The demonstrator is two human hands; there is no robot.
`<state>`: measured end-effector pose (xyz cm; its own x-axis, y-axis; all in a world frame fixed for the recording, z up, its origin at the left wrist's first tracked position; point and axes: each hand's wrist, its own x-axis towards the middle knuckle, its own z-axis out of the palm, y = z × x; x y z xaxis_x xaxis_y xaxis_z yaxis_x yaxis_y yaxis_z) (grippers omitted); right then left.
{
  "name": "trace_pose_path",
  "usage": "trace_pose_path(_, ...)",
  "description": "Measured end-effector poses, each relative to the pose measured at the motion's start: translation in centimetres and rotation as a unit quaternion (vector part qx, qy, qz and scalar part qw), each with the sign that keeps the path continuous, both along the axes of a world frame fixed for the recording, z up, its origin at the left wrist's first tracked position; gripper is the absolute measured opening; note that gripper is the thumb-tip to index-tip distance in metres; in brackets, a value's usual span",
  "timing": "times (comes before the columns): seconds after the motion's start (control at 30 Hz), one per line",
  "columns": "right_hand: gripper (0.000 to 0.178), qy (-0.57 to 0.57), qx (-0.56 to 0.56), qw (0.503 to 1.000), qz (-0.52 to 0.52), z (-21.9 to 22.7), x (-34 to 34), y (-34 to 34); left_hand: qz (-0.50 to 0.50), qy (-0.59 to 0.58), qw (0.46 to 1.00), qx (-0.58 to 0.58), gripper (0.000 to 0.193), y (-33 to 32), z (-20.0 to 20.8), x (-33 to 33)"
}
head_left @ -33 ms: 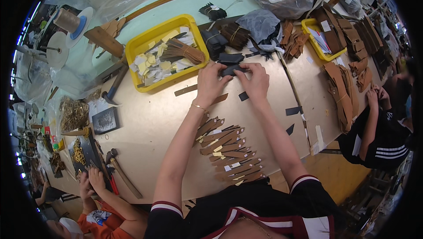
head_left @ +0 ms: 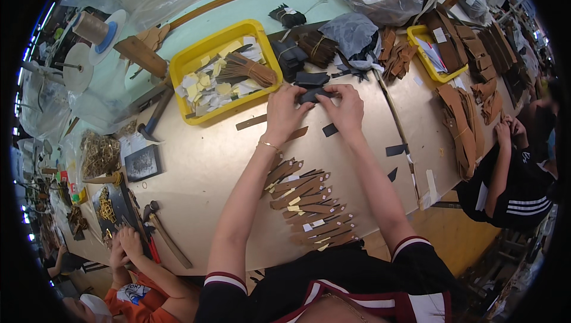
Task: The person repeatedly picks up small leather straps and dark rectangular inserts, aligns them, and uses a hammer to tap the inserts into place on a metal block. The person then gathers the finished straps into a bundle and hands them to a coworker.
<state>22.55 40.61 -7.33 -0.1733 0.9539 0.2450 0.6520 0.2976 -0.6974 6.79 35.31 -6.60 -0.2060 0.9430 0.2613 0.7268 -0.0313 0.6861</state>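
Note:
At the far middle of the table my left hand (head_left: 286, 107) and my right hand (head_left: 344, 110) pinch the two ends of a small black leather-like piece (head_left: 313, 94). Fingers and thumbs of both hands are closed on it. Just beyond lies a stack of similar black pieces (head_left: 311, 79). A brown strip (head_left: 251, 122) rests left of my left wrist, and another brown strip (head_left: 298, 133) sticks out between my forearms. Right of that lies a small black scrap (head_left: 329, 129). Nearer me, overlapping brown strips (head_left: 315, 207) with small pale labels lie in a row.
Left of my hands stands a yellow tray (head_left: 178, 64) with paper scraps and a tied brown bundle (head_left: 247, 69). Two hammers, one with a wooden handle (head_left: 169, 241), lie to the left. Brown leather strips (head_left: 458, 124) are stacked rightward. People work at both sides.
The hands of the person in orange at lower left have shifted slightly. My own hands and the black piece show no visible movement.

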Motion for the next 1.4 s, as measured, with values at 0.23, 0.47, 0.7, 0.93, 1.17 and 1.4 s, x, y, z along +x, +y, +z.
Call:
trace_pose_path(0.23, 0.024, -0.036, 0.041, 0.998, 0.042, 1.2, 0.2, 0.5, 0.005, 0.003, 1.000, -0.002, 0.037, -0.1, 0.1, 0.1)
trace_pose_path(0.47, 0.009, -0.050, 0.258, 0.955, 0.137, 0.0, 0.2, -0.5, 0.005, -0.023, 0.999, -0.029, 0.033, 0.2, -0.3, -0.1)
trace_pose_path(0.7, 0.021, -0.111, 0.303, 0.941, 0.098, -1.1, 0.9, 0.0, 0.003, -0.002, 1.000, -0.020, 0.038, 0.0, -0.3, -0.1)
trace_pose_path(0.93, 0.018, -0.079, 0.253, 0.963, 0.055, -1.1, 0.1, -0.4, 0.002, -0.003, 1.000, -0.019, 0.039, 0.2, -0.1, -0.2)
trace_pose_path(1.17, 0.013, -0.083, 0.282, 0.953, 0.069, -0.7, 0.4, -0.4, 0.000, 0.003, 1.000, -0.012, 0.038, 0.3, -0.5, -0.3)
trace_pose_path(1.4, 0.011, 0.016, 0.191, 0.967, 0.168, -0.3, 0.2, -0.5, -0.001, -0.004, 1.000, -0.016, 0.037, 0.3, -0.3, -0.4)
